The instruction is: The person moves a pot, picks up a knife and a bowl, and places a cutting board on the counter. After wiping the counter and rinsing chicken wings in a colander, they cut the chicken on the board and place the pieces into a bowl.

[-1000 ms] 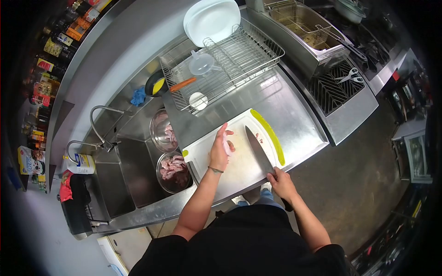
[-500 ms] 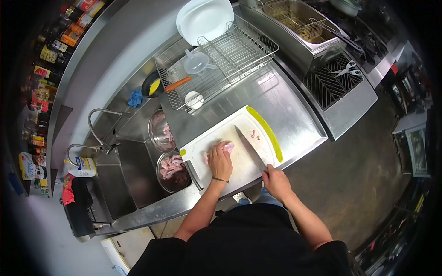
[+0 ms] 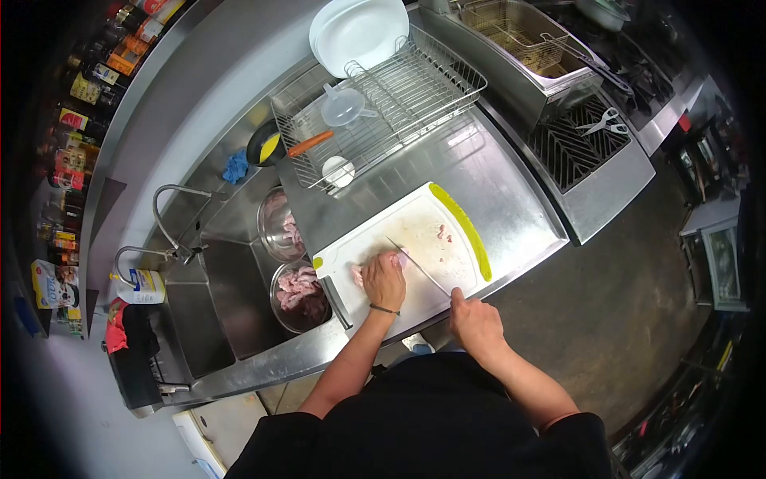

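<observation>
My left hand (image 3: 384, 281) presses a piece of pale pink meat (image 3: 402, 259) down on the white cutting board (image 3: 375, 236) with green ends. More of the meat shows at the left side of this hand. My right hand (image 3: 476, 321) is closed around the handle of a long knife (image 3: 426, 272). The blade lies across the board, its edge turned down beside the fingers of my left hand, close to the meat. Small meat scraps (image 3: 444, 233) rest on the right part of the board.
Two metal bowls, one with raw meat (image 3: 298, 289) and one behind it (image 3: 278, 227), stand at the sink's (image 3: 239, 297) right side. A wire dish rack (image 3: 399, 107) is behind the board. Scissors (image 3: 602, 122) lie on the grate at right.
The knife has moved left, up to the meat, and its blade has turned more edge-down. My right hand has shifted slightly left with it. My left hand has moved slightly.
</observation>
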Tool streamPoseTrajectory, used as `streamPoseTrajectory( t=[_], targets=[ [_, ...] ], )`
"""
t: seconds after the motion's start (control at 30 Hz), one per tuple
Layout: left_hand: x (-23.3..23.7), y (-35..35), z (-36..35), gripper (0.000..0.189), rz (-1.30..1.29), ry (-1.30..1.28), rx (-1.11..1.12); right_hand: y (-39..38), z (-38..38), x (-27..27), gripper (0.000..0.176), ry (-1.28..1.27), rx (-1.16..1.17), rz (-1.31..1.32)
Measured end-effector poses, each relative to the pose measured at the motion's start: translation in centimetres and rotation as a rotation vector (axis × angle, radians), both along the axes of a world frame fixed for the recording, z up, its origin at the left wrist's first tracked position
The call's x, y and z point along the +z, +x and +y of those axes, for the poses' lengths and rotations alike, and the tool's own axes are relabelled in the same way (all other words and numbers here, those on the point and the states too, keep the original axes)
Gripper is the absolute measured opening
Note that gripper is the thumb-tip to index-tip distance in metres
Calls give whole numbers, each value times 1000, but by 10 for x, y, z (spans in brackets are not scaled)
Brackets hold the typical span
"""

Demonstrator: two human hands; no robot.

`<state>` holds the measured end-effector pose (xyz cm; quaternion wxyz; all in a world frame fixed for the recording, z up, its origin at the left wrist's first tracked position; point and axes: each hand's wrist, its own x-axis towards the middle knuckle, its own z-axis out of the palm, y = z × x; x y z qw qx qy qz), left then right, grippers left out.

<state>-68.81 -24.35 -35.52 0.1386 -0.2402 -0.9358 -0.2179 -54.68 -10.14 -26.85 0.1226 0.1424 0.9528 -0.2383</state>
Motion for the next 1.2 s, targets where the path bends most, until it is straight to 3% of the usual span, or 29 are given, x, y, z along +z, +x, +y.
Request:
streamPoseTrajectory(
  t=[0.13,0.2,0.23,0.37,0.47,0.57,0.73,1.2],
  targets=[
    [-10,-11,-2,11,97,-4,-68,4,0,4,10,106,1,-27],
    [-10,-22,-2,13,3,60,-193,8,0,3,9,128,-6,-27],
    [-3,-29,2,15,75,86,-291,10,0,2,8,152,-9,-25],
    [11,-36,20,14,27,54,-416,20,4,1,9,171,-39,-19],
    [19,-26,36,10,-38,-23,-326,22,2,-2,10,135,-86,-45],
    [-3,-28,42,10,-12,-17,-266,23,2,-2,11,123,-116,-80],
    [-14,-38,35,12,47,-14,-323,19,-2,-1,12,-18,-134,-100],
    [-8,-57,32,16,-77,-168,-465,6,-13,-2,9,-8,-149,-150]
  ],
)
